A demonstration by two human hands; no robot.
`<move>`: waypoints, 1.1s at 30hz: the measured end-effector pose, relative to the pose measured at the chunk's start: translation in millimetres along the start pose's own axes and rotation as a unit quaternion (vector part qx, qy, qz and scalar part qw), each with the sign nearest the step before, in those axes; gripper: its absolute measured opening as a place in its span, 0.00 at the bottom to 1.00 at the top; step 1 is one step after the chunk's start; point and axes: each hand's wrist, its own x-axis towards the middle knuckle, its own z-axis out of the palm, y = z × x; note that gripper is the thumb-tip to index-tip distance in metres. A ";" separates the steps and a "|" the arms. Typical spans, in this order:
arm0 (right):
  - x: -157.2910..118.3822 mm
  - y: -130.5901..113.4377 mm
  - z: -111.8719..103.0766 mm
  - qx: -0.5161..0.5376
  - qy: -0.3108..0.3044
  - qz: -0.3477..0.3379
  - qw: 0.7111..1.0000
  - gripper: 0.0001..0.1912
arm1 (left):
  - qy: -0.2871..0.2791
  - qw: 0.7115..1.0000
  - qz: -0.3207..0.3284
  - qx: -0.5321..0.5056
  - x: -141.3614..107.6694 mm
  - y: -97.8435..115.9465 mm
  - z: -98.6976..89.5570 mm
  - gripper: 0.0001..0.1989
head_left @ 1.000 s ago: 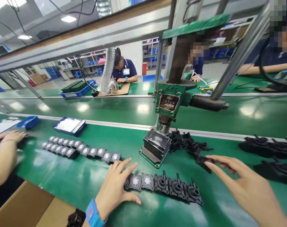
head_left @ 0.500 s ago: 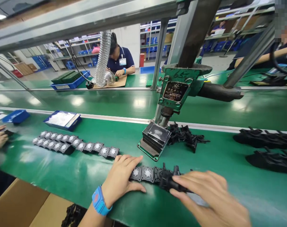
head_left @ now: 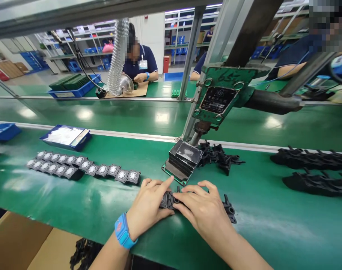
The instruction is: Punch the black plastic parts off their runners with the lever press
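My left hand point(head_left: 149, 202), with a blue wristband, curls round the left end of a short row of black square parts point(head_left: 167, 201), thumb on the near side and fingers on the far side. Pinched between the thumb and fingers of my right hand point(head_left: 204, 210) is a black plastic housing with an upright post point(head_left: 177, 195), held against that row. My fingers hide much of both. Just right of my right hand lies another posted black housing point(head_left: 229, 210). Beyond my hands, a press point(head_left: 216, 97) stands over a stacked dark block point(head_left: 184, 155) on a green-edged plate.
Black square parts with white swirls point(head_left: 101, 170) lie in staggered rows to the left. Black housings form a pile point(head_left: 223, 157) behind the press and rows point(head_left: 314, 183) at right. A blue tray point(head_left: 80, 140) and a cardboard box point(head_left: 21, 240) flank the bench. A person point(head_left: 141, 62) works opposite.
My right hand has moved left with a black housing, up against my left hand. A posted housing now shows to its right. The view has shifted slightly; the neighbouring hand at far left has left view.
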 end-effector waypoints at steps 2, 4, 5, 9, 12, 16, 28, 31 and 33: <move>0.6 -2.6 2.4 -0.011 -0.008 -0.004 1.000 0.11 | -0.007 1.000 0.004 -0.004 0.2 0.4 -1.3 0.36; 0.7 -6.8 2.2 -0.026 -0.011 -0.003 1.000 0.08 | -0.011 1.000 0.006 -0.007 1.1 1.5 -3.0 0.26; 1.1 -8.2 -0.3 -0.029 -0.016 -0.001 0.999 0.06 | -0.011 1.000 0.006 -0.005 1.8 2.4 -3.7 0.22; 4.4 8.0 -31.5 -0.022 -0.009 0.036 0.999 0.07 | -0.004 0.999 0.005 0.034 5.2 7.1 -4.1 0.18; 3.9 52.0 -61.4 -0.115 0.018 0.140 0.983 0.12 | 0.011 0.998 0.019 0.060 5.3 8.4 -3.3 0.21; -9.4 121.3 -66.8 -0.187 -0.060 0.240 0.951 0.18 | 0.053 0.995 0.031 0.072 -3.9 -0.1 -6.1 0.38; -93.6 158.4 -86.2 -0.113 -0.032 0.383 0.916 0.33 | 0.018 0.997 0.010 -0.071 -28.0 -36.5 -13.1 0.34; -93.1 156.1 -87.4 -0.141 -0.010 0.342 0.929 0.35 | -0.001 0.995 -0.008 -0.103 -24.2 -38.9 -14.5 0.33; -89.5 151.7 -85.2 -0.142 0.013 0.308 0.940 0.34 | -0.002 0.993 -0.011 -0.117 -23.1 -39.9 -14.8 0.34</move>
